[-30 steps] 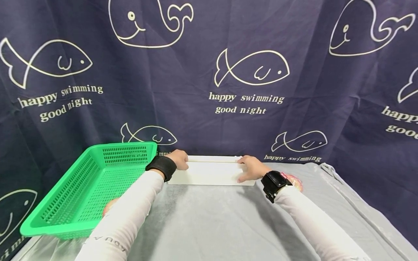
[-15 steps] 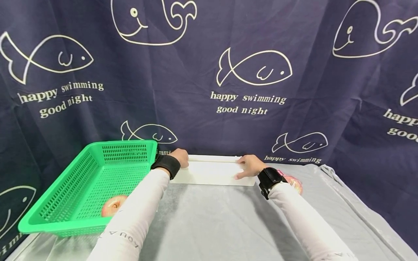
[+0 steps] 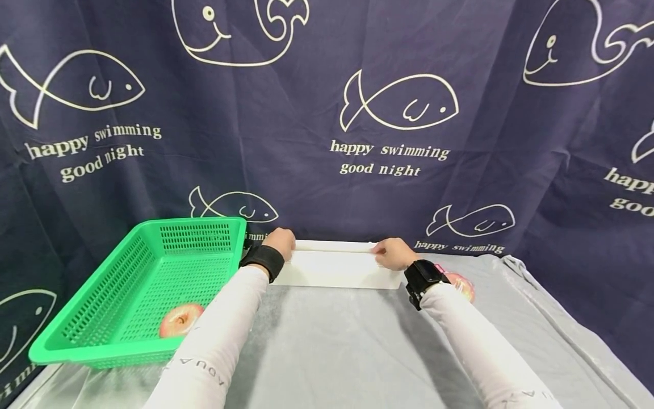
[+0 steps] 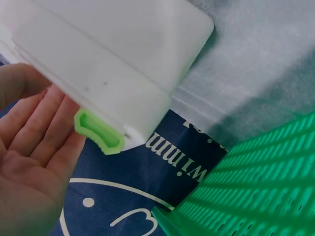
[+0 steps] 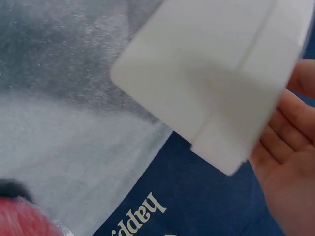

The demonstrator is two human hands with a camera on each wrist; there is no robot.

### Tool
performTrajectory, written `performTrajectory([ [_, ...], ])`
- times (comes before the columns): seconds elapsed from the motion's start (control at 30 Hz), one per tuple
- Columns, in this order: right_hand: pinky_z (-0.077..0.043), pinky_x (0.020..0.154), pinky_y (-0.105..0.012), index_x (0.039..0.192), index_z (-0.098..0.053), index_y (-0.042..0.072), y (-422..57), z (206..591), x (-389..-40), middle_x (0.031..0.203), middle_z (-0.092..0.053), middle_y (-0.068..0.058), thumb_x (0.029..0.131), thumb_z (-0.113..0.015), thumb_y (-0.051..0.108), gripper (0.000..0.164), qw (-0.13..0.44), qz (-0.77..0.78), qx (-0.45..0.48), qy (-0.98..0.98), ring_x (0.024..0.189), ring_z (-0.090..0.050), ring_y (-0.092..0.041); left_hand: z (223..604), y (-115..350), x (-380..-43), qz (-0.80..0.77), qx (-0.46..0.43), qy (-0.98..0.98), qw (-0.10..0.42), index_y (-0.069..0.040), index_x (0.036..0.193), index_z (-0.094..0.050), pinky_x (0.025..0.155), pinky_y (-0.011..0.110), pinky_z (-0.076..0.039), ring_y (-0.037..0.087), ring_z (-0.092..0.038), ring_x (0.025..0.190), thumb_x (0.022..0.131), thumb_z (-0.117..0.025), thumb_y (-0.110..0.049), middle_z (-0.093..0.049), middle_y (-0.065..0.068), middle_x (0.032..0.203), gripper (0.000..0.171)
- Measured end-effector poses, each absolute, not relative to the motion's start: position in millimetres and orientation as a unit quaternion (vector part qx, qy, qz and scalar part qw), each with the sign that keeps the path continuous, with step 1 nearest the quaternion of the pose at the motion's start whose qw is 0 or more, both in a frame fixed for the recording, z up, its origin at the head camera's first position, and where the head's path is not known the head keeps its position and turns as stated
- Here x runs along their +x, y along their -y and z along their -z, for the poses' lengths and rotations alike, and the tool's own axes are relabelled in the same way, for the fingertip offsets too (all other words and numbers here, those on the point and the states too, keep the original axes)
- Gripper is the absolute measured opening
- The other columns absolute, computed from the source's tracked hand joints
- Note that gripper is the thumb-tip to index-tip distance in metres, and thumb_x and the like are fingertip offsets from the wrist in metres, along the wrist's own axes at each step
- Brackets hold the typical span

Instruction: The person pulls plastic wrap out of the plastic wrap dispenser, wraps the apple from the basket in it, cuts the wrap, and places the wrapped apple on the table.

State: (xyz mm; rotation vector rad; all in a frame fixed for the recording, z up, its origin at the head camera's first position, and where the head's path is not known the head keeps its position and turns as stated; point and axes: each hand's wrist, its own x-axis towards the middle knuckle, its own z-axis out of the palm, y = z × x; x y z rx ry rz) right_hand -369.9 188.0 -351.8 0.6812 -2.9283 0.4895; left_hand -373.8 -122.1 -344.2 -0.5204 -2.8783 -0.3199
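Head view: the white panel (image 3: 337,271) is already gripped by left hand (image 3: 282,244) and right hand (image 3: 395,254), not yet released, near the green basket (image 3: 97,355).

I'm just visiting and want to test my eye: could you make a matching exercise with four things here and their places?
Things
1. Round, dimpled pinkish-yellow fruit
2. Green perforated plastic basket
3. Long white rectangular object
4. Dark-blue cloth curtain with fish drawings

Places
A. Between the person's left hand and right hand, held by both
B. Hanging in the background
C. Inside the basket
D. Left of both hands

Pairs: 1-C, 2-D, 3-A, 4-B
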Motion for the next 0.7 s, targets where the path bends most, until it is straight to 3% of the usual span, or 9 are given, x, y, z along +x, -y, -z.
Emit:
performTrajectory([
  [0.13, -0.054, 0.076, -0.035, 0.096, -0.075, 0.001, -186.7, 358.8, -371.2, 0.089, -0.075, -0.011, 0.078, -0.06, 0.004, 0.023, 0.105, -0.168, 0.222, 0.955, 0.081, -0.068, -0.023, 348.4, 120.9, -375.4, 0.116, -0.162, 0.972, 0.127, -0.007, 0.073, -0.074, 0.073, 0.039, -0.057, 0.028, -0.068, 0.076, 0.072, -0.067, 0.008, -0.074, 0.01, 0.08, 0.016],
  [0.3, -0.051, 0.066, -0.031, 0.089, -0.077, 0.003, -185.2, 365.1, -372.7, 0.082, -0.075, -0.01, 0.078, -0.063, 0.003, 0.018, 0.15, -0.17, 0.214, 0.95, 0.069, -0.063, -0.018, 349.7, 120.9, -374.3, 0.123, -0.145, 0.971, 0.145, -0.008, 0.076, -0.076, 0.075, 0.041, -0.058, 0.03, -0.07, 0.08, 0.074, -0.066, 0.007, -0.075, 0.01, 0.084, 0.018],
  [0.47, -0.051, 0.063, -0.03, 0.084, -0.078, 0.004, -188.4, 364.3, -373.9, 0.08, -0.076, -0.01, 0.077, -0.068, -0.001, 0.014, 0.19, -0.176, 0.22, 0.941, 0.068, -0.066, -0.019, 347.6, 122.5, -377.5, 0.136, -0.154, 0.968, 0.14, -0.008, 0.078, -0.077, 0.078, 0.04, -0.058, 0.028, -0.07, 0.084, 0.072, -0.065, 0.009, -0.075, 0.009, 0.089, 0.021],
  [0.7, -0.052, 0.065, -0.031, 0.08, -0.078, 0.005, -192.2, 367.8, -373.3, 0.079, -0.075, -0.011, 0.077, -0.072, -0.001, 0.009, 0.204, -0.215, 0.192, 0.936, 0.07, -0.066, -0.021, 356.7, 128.2, -383.2, 0.143, -0.177, 0.962, 0.15, -0.01, 0.071, -0.074, 0.066, 0.031, -0.053, 0.017, -0.062, 0.069, 0.073, -0.064, 0.006, -0.073, 0.005, 0.08, 0.019],
])
